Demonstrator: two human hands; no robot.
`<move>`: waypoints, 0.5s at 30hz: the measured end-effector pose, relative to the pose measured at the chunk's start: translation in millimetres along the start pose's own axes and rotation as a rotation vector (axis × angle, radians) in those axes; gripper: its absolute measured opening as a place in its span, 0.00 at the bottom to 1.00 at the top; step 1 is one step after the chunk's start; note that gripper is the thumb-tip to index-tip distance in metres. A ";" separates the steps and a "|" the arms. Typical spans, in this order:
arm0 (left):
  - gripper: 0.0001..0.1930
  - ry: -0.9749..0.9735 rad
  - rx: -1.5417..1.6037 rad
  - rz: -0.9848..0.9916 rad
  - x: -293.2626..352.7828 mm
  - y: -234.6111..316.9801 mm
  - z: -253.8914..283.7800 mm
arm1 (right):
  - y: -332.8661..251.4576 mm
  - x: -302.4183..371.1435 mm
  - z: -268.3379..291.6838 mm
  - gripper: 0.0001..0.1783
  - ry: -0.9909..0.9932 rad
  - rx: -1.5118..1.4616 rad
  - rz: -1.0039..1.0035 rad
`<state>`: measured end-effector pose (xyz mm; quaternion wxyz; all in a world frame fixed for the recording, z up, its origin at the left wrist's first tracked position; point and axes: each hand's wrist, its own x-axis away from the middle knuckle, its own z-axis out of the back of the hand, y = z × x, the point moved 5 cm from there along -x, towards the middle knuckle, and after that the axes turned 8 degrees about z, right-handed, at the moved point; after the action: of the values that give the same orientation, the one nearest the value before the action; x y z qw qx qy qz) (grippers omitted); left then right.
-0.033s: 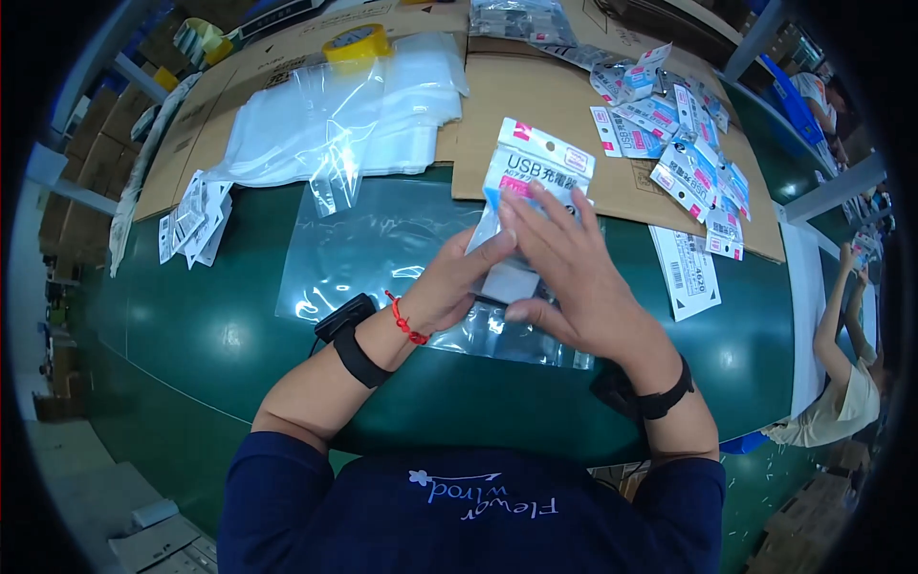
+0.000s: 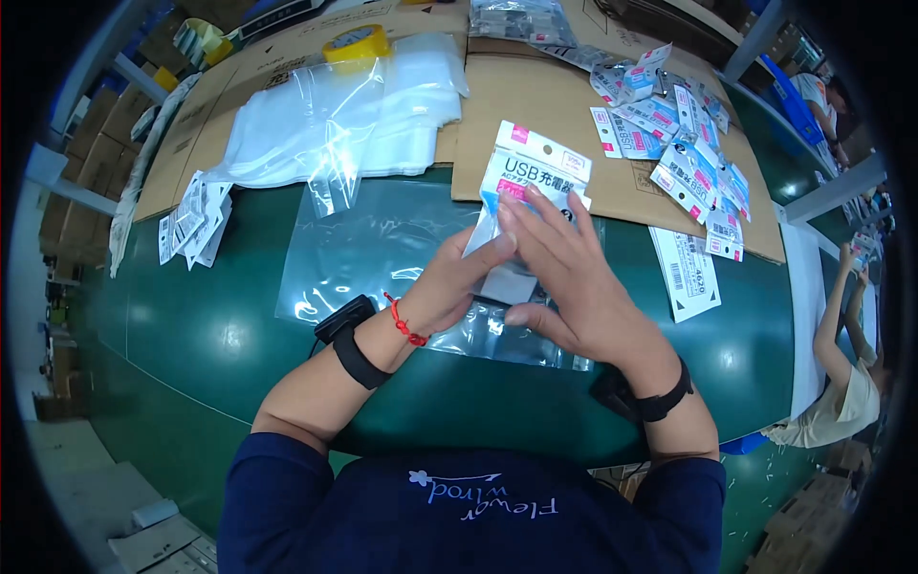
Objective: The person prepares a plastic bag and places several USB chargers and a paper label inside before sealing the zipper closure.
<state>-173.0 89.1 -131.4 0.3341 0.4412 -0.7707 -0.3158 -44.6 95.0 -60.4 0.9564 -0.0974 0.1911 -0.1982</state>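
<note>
A packaged charger (image 2: 531, 158) with a white, pink and blue hang card is held up in front of me over the table. My left hand (image 2: 448, 282) grips its left side, thumb on the front and the other fingers mostly hidden behind. Across the lower front lies my right hand (image 2: 579, 273), its fingers stretched out and thumb apart, touching the pack without gripping it. Beneath both hands a large clear plastic bag (image 2: 382, 244) is spread flat on the green table (image 2: 220, 335).
Flat cardboard (image 2: 535, 91) covers the far side, bearing stacked clear bags (image 2: 277, 134), yellow tape (image 2: 356, 43) and a pile of similar packs (image 2: 688, 172). Label sheets lie left (image 2: 196, 222) and right (image 2: 684, 277). Another person (image 2: 841, 402) is at the far right.
The pack's top edge has dipped and turned very slightly, and my right fingers have shifted a little with it. Otherwise both hands keep their places.
</note>
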 end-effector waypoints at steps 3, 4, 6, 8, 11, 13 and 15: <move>0.24 -0.006 -0.012 0.013 -2.7 0.4 0.9 | 13.8 8.0 4.4 0.38 0.320 -0.295 -0.032; 0.23 -0.008 -0.019 0.021 -3.5 0.8 1.3 | 17.4 7.2 0.7 0.38 0.319 -0.295 -0.028; 0.23 -0.005 -0.029 -0.001 -2.9 3.6 2.5 | 40.7 9.8 3.8 0.36 0.742 -0.624 -0.305; 0.22 0.000 -0.051 -0.041 1.1 8.1 4.5 | 49.7 13.8 4.1 0.35 0.949 -0.791 -0.441; 0.24 0.002 -0.138 -0.067 3.5 2.0 7.0 | 45.4 17.2 -29.6 0.26 0.379 -1.528 -0.792; 0.24 0.023 -0.186 -0.092 1.2 -0.3 12.2 | 38.3 18.5 -15.2 0.23 0.361 -1.327 -0.709; 0.28 0.160 -0.370 -0.347 -1.2 8.8 18.4 | 31.0 14.6 4.5 0.18 0.360 -0.915 -0.569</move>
<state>-191.3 97.3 -135.4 0.4099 0.5217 -0.5840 -0.4677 -19.8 117.5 -69.2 0.6781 -0.5141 0.3837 -0.3587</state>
